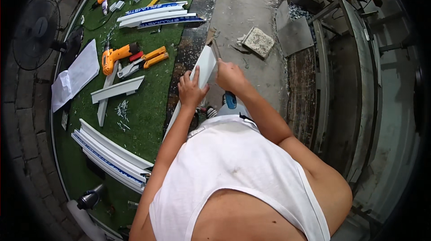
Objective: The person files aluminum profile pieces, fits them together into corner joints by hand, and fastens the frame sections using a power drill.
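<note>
My left hand (191,89) grips the side of a long white metal profile (205,63) that I hold slanted in front of my chest. On the profile's upper end sits my right hand (230,77), closed around a thin tool with a blue handle (230,100); the tool's slim shaft (215,48) sticks up past the profile's top. Both hands touch the profile. Its lower end runs down behind my left forearm.
Left of me a table covered in green turf (148,101) carries an orange drill (114,55), orange-handled snips (142,61), loose screws (122,110), white papers (76,77) and stacks of white profiles (110,153). A fan (36,32) stands far left. A metal bench (341,84) runs along the right.
</note>
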Demonstrator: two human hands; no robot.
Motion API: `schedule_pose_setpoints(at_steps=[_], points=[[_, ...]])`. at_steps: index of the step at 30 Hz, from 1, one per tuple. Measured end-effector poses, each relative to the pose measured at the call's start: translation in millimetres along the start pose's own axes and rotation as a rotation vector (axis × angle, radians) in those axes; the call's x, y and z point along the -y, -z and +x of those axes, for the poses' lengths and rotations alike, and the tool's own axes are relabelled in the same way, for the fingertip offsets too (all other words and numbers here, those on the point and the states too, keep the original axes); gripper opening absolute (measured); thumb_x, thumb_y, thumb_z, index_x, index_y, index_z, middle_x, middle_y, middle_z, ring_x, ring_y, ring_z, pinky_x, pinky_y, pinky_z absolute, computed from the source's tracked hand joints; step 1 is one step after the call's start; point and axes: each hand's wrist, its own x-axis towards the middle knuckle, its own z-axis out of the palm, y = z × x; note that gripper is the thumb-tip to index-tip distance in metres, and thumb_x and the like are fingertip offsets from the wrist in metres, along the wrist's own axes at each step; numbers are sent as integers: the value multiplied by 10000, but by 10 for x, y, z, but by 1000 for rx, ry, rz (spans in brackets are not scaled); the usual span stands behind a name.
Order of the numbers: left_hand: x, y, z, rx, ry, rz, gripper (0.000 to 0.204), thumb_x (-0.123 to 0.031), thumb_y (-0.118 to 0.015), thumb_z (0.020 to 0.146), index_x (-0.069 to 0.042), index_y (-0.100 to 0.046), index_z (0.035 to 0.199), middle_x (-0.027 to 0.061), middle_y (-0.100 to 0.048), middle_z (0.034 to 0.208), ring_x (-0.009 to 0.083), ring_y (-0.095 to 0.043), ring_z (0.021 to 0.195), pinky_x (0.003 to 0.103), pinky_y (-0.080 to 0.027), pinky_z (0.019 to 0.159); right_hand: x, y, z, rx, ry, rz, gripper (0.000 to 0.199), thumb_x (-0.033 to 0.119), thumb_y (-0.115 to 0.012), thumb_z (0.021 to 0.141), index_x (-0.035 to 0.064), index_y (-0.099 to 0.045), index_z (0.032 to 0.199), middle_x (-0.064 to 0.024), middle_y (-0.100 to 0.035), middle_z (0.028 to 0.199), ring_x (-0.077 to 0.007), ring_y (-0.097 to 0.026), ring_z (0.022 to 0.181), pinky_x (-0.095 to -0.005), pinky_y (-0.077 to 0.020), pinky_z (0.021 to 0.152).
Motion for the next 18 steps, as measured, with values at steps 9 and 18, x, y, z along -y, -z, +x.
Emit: schedule_pose_setpoints(at_steps=[9, 18], points=[[15, -20, -66, 17, -6, -18, 723, -447, -631, 730, -183, -441, 1376, 142, -477, 1185, 304, -487, 959, 401, -423, 783, 194, -244, -143, -279, 101, -110, 272, 124, -579, 718, -65, -633, 906, -219, -669, 802, -374, -660, 680, -430, -524, 592], [37, -75, -70, 28, -4, -19, 726, -461, -626, 735, -189, -435, 1380, 143, -481, 1178, 302, -490, 942, 399, -424, 776, -45, -251, 216, -109, -43, -67, 334, 137, -582, 726, -92, -598, 968, -226, -667, 833, -365, -663, 680, -432, -526, 596]])
